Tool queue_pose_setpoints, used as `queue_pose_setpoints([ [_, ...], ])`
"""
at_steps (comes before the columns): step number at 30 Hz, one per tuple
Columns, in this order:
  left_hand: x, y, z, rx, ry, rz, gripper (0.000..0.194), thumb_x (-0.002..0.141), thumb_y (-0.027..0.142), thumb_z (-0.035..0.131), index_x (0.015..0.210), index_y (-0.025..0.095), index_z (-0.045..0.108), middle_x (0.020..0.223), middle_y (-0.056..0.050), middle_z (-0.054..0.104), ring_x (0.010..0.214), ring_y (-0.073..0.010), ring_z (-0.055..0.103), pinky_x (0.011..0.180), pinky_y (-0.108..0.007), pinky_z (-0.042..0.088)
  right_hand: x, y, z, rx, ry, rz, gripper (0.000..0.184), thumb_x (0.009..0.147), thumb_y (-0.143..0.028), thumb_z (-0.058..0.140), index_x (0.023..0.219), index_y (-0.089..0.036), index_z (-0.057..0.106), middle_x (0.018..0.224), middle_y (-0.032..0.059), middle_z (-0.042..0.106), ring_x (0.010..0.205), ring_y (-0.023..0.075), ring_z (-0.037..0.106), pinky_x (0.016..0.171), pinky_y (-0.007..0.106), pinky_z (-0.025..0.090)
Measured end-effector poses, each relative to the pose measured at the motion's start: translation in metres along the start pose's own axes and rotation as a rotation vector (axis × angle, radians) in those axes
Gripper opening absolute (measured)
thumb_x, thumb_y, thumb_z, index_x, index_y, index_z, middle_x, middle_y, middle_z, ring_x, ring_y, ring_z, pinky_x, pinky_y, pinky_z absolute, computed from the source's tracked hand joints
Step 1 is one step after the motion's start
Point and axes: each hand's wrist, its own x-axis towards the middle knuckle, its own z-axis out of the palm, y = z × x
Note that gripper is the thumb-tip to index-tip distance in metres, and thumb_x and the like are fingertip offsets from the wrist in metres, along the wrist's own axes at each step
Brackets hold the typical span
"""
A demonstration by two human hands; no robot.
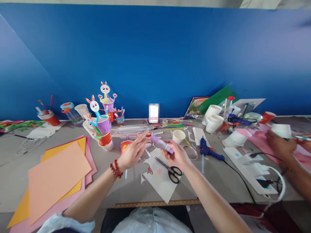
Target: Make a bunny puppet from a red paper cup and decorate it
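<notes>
While right hand [179, 155] pinches purple tube [160, 143], far end juts toward left hand [133, 151], its hold unclear.

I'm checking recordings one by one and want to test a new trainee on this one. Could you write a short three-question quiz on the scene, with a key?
1. Which hand holds the purple tube?
2. True or false: the black-handled scissors lie on the white paper.
3. Choose one. The body of the glue gun is: (a) red, (b) blue, (c) green.

Key:
1. The right hand.
2. True.
3. b.
</notes>
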Motion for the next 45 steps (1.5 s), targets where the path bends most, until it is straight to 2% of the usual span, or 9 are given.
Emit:
queue_pose_setpoints([
  [3, -0.004, -0.010, 0.012, -0.343, 0.175, -0.325, 0.034, 0.093, 0.044, 0.052, 0.110, 0.023, 0.072, 0.144, -0.010, 0.055, 0.107, -0.0295, 0.067, 0.043, -0.022, 0.052, 0.013, 0.009, -0.011, 0.012, 0.042, -0.054, 0.037, 0.084, -0.044, 0.065, 0.114, -0.021, 0.064, 0.100, 0.0063, 0.074, 0.087, 0.0209, 0.067, 0.077, 0.032, 0.052],
  [7, -0.011, -0.024, 0.035, -0.733, 0.313, -0.580, 0.041, 0.082, 0.048, 0.068, 0.106, 0.016, 0.072, 0.096, -0.010, 0.073, 0.068, -0.0172, 0.068, 0.049, -0.021, 0.049, 0.038, 0.035, -0.022, -0.562, 0.204, -0.194, 0.037, 0.083, -0.048, 0.064, 0.107, -0.020, 0.065, 0.101, 0.0086, 0.075, 0.091, 0.0251, 0.069, 0.079, 0.036, 0.052],
  [16, -0.023, -0.018, 0.041, -1.072, 0.315, -0.560, 0.037, 0.077, 0.042, 0.078, 0.096, 0.010, 0.075, 0.089, -0.009, 0.073, 0.070, -0.0147, 0.064, 0.067, -0.028, 0.052, 0.071, 0.072, -0.031, -0.971, 0.265, -0.162, 0.018, 0.083, -0.033, 0.066, 0.096, -0.020, 0.063, 0.083, 0.0082, 0.072, 0.079, 0.0253, 0.066, 0.071, 0.032, 0.045],
  [22, -0.036, -0.013, 0.043, -1.081, 0.395, -0.499, 0.031, 0.082, 0.038, 0.074, 0.100, 0.012, 0.075, 0.095, -0.009, 0.073, 0.075, -0.0153, 0.064, 0.071, -0.030, 0.054, 0.033, 0.053, -0.029, -1.083, 0.306, -0.262, 0.039, 0.086, -0.039, 0.065, 0.119, -0.019, 0.059, 0.112, 0.0134, 0.068, 0.099, 0.0302, 0.063, 0.084, 0.040, 0.047],
  [25, -0.041, -0.008, 0.045, -1.093, 0.437, -0.487, 0.027, 0.082, 0.035, 0.074, 0.098, 0.014, 0.075, 0.096, -0.008, 0.073, 0.075, -0.0158, 0.065, 0.073, -0.031, 0.055, 0.000, 0.048, -0.014, -1.092, 0.021, -0.356, 0.014, 0.091, -0.030, 0.059, 0.099, -0.023, 0.068, 0.104, 0.0090, 0.069, 0.095, 0.0259, 0.064, 0.083, 0.036, 0.049],
  [27, -0.043, -0.004, 0.047, -1.098, 0.449, -0.488, 0.024, 0.082, 0.034, 0.073, 0.097, 0.016, 0.076, 0.095, -0.008, 0.074, 0.077, -0.0175, 0.066, 0.074, -0.033, 0.056, -0.015, 0.050, 0.001, -1.149, -0.281, -0.318, 0.016, 0.087, -0.021, 0.062, 0.101, -0.024, 0.070, 0.104, 0.0075, 0.069, 0.098, 0.0257, 0.063, 0.086, 0.036, 0.049],
  [29, -0.044, 0.001, 0.050, -1.077, 0.450, -0.492, 0.022, 0.081, 0.033, 0.072, 0.096, 0.017, 0.076, 0.096, -0.009, 0.075, 0.080, -0.0202, 0.067, 0.075, -0.036, 0.057, -0.020, 0.053, 0.014, -1.237, -0.406, -0.262, 0.026, 0.084, -0.015, 0.064, 0.107, -0.024, 0.070, 0.108, 0.0085, 0.069, 0.101, 0.0269, 0.062, 0.089, 0.038, 0.048],
  [41, -0.061, 0.000, 0.057, -1.004, 0.448, -0.460, 0.021, 0.085, 0.035, 0.070, 0.098, 0.020, 0.076, 0.092, -0.007, 0.076, 0.086, -0.0227, 0.070, 0.079, -0.035, 0.057, -0.003, 0.055, 0.022, -1.049, -0.459, -0.168, 0.018, 0.072, -0.007, 0.069, 0.082, -0.021, 0.065, 0.085, 0.0015, 0.068, 0.082, 0.0194, 0.064, 0.074, 0.028, 0.047],
  [45, -0.063, 0.001, 0.057, -0.781, 0.402, -0.427, 0.029, 0.092, 0.038, 0.062, 0.112, 0.021, 0.073, 0.096, -0.007, 0.077, 0.086, -0.0229, 0.071, 0.080, -0.033, 0.054, -0.002, 0.055, 0.014, -0.928, -0.392, -0.139, 0.015, 0.080, -0.013, 0.064, 0.092, -0.021, 0.065, 0.079, -0.0005, 0.068, 0.072, 0.0165, 0.064, 0.067, 0.026, 0.049],
])
